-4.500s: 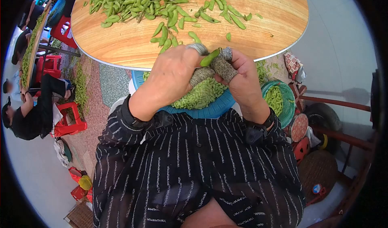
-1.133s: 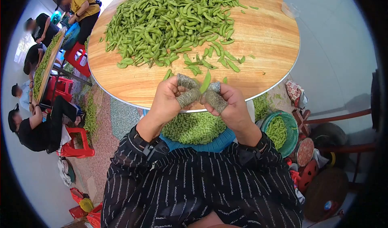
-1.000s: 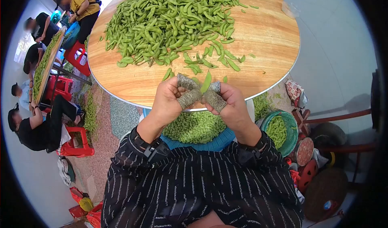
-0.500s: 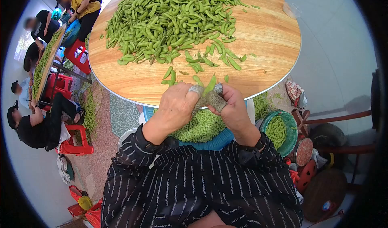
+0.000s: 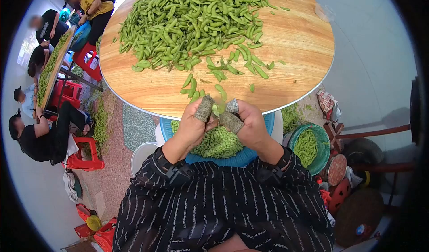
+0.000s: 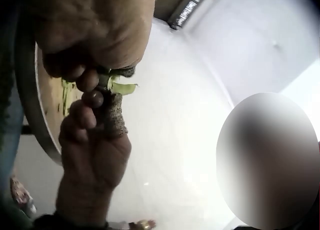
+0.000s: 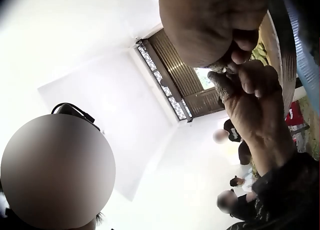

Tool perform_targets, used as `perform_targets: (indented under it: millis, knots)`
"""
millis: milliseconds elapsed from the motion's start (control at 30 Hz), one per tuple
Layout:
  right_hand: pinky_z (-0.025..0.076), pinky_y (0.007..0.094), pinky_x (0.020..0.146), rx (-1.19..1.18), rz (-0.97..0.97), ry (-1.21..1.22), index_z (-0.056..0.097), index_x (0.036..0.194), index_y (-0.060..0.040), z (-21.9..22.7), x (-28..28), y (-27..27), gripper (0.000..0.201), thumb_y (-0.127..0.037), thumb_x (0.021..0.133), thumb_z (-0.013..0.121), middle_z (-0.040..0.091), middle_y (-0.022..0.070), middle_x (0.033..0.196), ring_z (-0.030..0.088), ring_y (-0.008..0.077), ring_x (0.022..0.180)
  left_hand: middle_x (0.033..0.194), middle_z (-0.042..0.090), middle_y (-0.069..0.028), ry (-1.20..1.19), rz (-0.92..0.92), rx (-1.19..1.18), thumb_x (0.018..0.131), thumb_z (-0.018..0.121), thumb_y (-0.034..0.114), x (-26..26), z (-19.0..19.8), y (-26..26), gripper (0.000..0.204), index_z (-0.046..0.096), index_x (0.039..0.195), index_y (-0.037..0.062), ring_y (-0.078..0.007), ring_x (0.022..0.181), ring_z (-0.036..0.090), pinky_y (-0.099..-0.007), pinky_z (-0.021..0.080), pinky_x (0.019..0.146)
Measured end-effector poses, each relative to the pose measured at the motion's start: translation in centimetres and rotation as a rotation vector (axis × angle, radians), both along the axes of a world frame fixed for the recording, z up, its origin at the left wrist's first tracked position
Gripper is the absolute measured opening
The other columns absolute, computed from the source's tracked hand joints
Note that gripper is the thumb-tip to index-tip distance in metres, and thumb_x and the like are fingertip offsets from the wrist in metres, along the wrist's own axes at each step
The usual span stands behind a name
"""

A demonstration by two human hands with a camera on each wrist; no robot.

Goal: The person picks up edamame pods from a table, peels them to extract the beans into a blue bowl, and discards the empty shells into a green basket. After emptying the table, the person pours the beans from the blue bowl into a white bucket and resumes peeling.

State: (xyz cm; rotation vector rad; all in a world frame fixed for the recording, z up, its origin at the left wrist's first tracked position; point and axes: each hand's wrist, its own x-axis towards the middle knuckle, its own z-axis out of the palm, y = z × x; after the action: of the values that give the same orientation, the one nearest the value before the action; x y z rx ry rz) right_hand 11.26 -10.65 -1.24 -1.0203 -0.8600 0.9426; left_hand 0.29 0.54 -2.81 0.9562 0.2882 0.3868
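Your left hand (image 5: 191, 126) and right hand (image 5: 253, 123) both have their grip pinched on one green pod (image 5: 216, 110), at the near edge of the counter (image 5: 295, 64). Judged light, pliant and possibly slick inside; take it near its ends, pressing gently (the beans may bruise). Below that edge, the blue basin (image 5: 167, 127) holds shelled beans (image 5: 219, 145); the green bucket (image 5: 325, 150), toward the right, holds apparent pods (image 5: 305, 147).

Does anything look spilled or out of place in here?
Yes: green bits are strewn on the floor near the red stool, seemingly dropped, whereas the big heap of pods lies on the round table. They're too small to tell whether they're whole or empty.
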Motion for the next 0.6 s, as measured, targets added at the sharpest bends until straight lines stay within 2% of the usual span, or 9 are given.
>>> perform_targets:
  millis: [67,133,233,267,367,433,500,567,600]
  knots:
    - [0.036,0.0179,0.054,-0.034,0.010,0.025,0.053,0.085,-0.0018,0.3,0.2,-0.1,0.008,-0.008,0.080,0.054,0.051,-0.0027,0.070,0.045,0.0040,0.060,0.064,0.048,0.0012,0.022,-0.049,0.019,0.086,0.046,0.017,0.0,0.9,-0.1,0.015,0.048,0.089,0.0022,-0.0071,0.055,0.045,-0.0194,0.037,0.051]
    - [0.036,0.0179,0.054,-0.079,0.024,0.056,0.053,0.085,-0.0017,0.1,0.3,-0.2,0.008,-0.008,0.080,0.054,0.051,-0.0028,0.069,0.045,0.0040,0.060,0.062,0.045,0.0016,0.173,0.034,0.564,0.087,0.042,0.014,-0.2,1.8,-0.9,0.012,0.046,0.087,0.0035,-0.0057,0.052,0.041,-0.0182,0.032,0.047]
    - [0.040,0.0218,0.068,-0.155,0.036,-0.010,0.053,0.091,0.0018,-0.8,0.4,-0.4,0.014,0.001,0.077,0.049,0.055,0.0009,0.080,0.048,0.0069,0.074,0.059,0.043,0.0010,0.151,0.079,0.655,0.086,0.046,0.022,-0.6,0.9,-1.0,0.018,0.048,0.085,0.0037,-0.0067,0.047,0.037,-0.0188,0.027,0.043]
    - [0.040,0.0216,0.067,-0.140,0.051,-0.045,0.053,0.090,0.0018,-1.0,0.4,-0.5,0.013,0.000,0.078,0.050,0.055,0.0006,0.079,0.047,0.0065,0.073,0.059,0.043,0.0010,0.161,0.080,0.647,0.086,0.046,0.022,-0.9,0.9,-0.8,0.018,0.048,0.085,0.0037,-0.0067,0.047,0.037,-0.0188,0.027,0.043]
    - [0.039,0.0207,0.063,-0.133,0.069,-0.076,0.053,0.092,0.0013,-1.4,0.4,-0.6,0.014,-0.002,0.078,0.051,0.054,-0.0002,0.078,0.047,0.0056,0.071,0.057,0.039,0.0015,0.147,-0.085,0.129,0.085,0.042,0.011,-1.2,0.6,0.0,0.011,0.050,0.084,0.0033,-0.0069,0.048,0.036,-0.0193,0.028,0.044]
    - [0.039,0.0200,0.061,-0.135,0.071,-0.068,0.053,0.094,0.0008,-1.2,0.2,-0.4,0.016,-0.002,0.078,0.051,0.054,-0.0006,0.077,0.046,0.0051,0.069,0.057,0.041,0.0013,0.145,-0.054,0.091,0.086,0.043,0.013,-1.3,0.1,-0.2,0.012,0.050,0.084,0.0031,-0.0069,0.048,0.037,-0.0193,0.028,0.044]
    - [0.036,0.0180,0.053,-0.203,0.074,0.264,0.052,0.098,-0.0010,-0.3,0.0,-0.4,0.019,-0.004,0.079,0.051,0.054,-0.0005,0.074,0.045,0.0042,0.062,0.058,0.042,0.0011,0.135,-0.026,0.057,0.086,0.044,0.015,-1.3,0.1,-0.4,0.014,0.051,0.085,0.0030,-0.0070,0.049,0.038,-0.0193,0.029,0.044]
    - [0.035,0.0174,0.050,-0.206,0.119,0.309,0.052,0.100,-0.0016,-0.2,0.3,-0.7,0.020,-0.004,0.080,0.050,0.054,-0.0003,0.073,0.044,0.0042,0.058,0.062,0.047,0.0004,0.167,0.025,0.344,0.086,0.045,0.018,-1.2,0.3,-0.6,0.017,0.052,0.087,0.0020,-0.0070,0.051,0.041,-0.0201,0.033,0.046]
    - [0.033,0.0168,0.046,-0.206,0.166,0.354,0.051,0.101,-0.0022,-0.2,0.4,-0.8,0.021,-0.005,0.080,0.050,0.054,-0.0001,0.073,0.043,0.0042,0.055,0.062,0.047,0.0004,0.169,0.023,0.341,0.086,0.045,0.018,-1.2,0.3,-0.8,0.017,0.052,0.087,0.0020,-0.0070,0.051,0.041,-0.0201,0.033,0.046]
